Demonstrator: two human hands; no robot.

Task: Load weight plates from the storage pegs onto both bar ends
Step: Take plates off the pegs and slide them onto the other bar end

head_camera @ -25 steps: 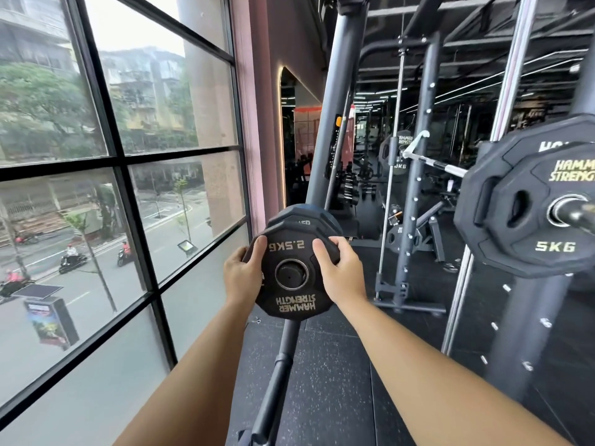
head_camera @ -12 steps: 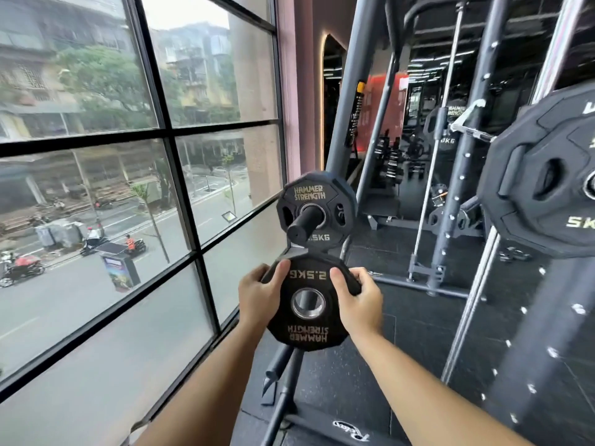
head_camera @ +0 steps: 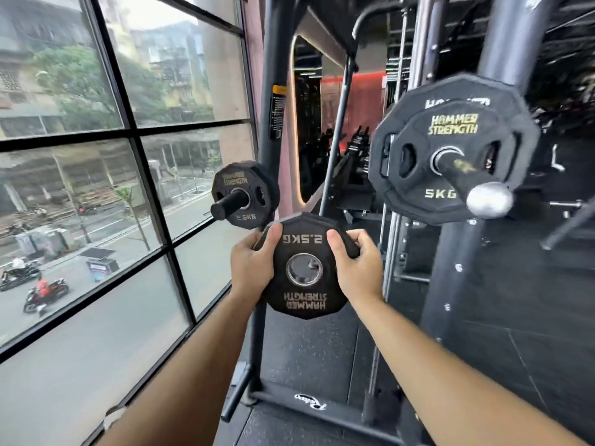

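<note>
GYM FLOOR: A person holds a small black plate [head_camera: 302, 299] marked 2.5KG in mid-air between a storage peg [head_camera: 228, 202] and the bar end [head_camera: 483, 194], both hands wrapped round it. The left hand [head_camera: 251, 268] grips the left rim with the thumb across the face, and the right hand [head_camera: 362, 268] grips the right rim the same way. The plate faces the camera with its lettering upside down and its steel-lined centre hole on neither shaft. It sits below and just right of the peg, where a matching stored plate [head_camera: 254, 181] hangs, and below and left of the bar end, which carries a 5KG plate [head_camera: 450, 130] with a larger one behind it. By its marking the plate is likely light for two hands. It looks rigid, with a rubbery coating that should give fair purchase, and the faceted rim offers flat edges for the fingers. A hold on opposite sides of the rim, as here, would keep the hole open for threading onto the bar. Fingers behind the plate risk a pinch against the 5KG plate as it slides home. Dark matting covers the floor [head_camera: 322, 355] under the black steel rack [head_camera: 277, 75]. Tall windows [head_camera: 96, 91] on the left overlook a street with motorbikes [head_camera: 45, 294], and more machines recede in dim light behind.
</note>
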